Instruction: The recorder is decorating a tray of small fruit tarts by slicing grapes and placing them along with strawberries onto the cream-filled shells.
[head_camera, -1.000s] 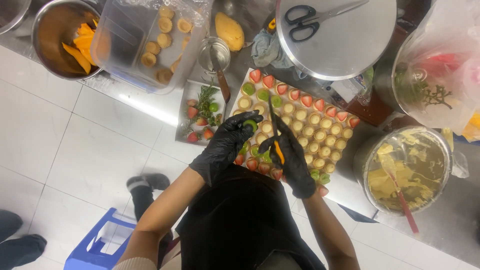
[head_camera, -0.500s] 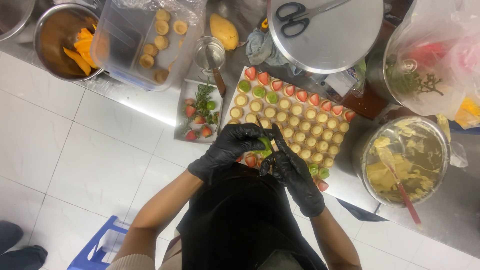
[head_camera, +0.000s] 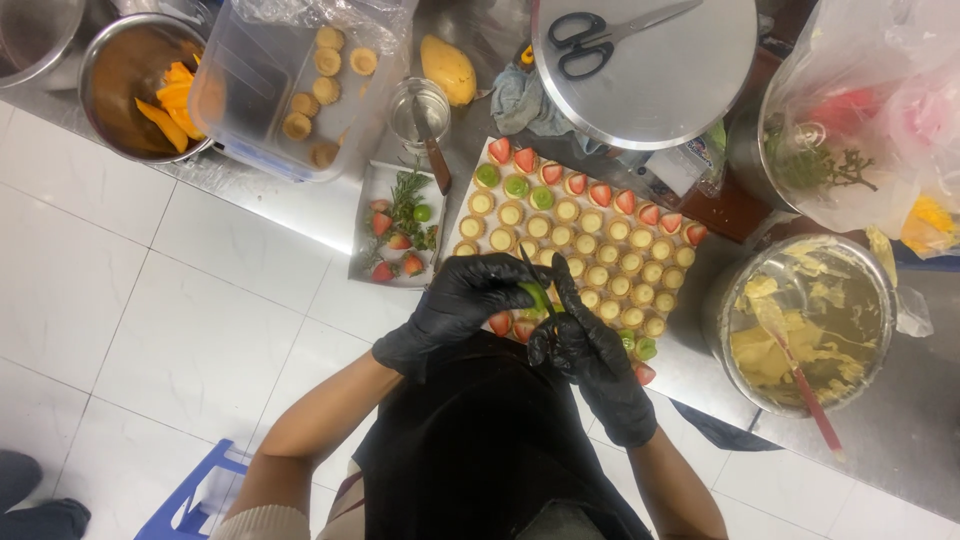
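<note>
Both my hands wear black gloves and meet at the near edge of a tray (head_camera: 453, 230) of small tartlets (head_camera: 575, 240), some of them topped with strawberry halves or green fruit slices. My left hand (head_camera: 462, 302) pinches a small green fruit piece (head_camera: 535, 296) between its fingertips. My right hand (head_camera: 590, 352) grips a thin dark knife (head_camera: 528, 268) whose blade rests against that green piece. The knife's handle is hidden in my glove.
On the steel counter stand a small tray of strawberries and herbs (head_camera: 395, 235), a clear tub of tart shells (head_camera: 300, 80), a bowl of mango slices (head_camera: 150, 85), a mango (head_camera: 448, 68), scissors (head_camera: 600, 35) on a round lid (head_camera: 690, 80), and a cream bowl (head_camera: 805, 320). A blue stool (head_camera: 190, 510) sits on the floor.
My hands have drawn back from over the tartlets toward my body. The left hand now holds the green piece, and the knife blade has come up against it.
</note>
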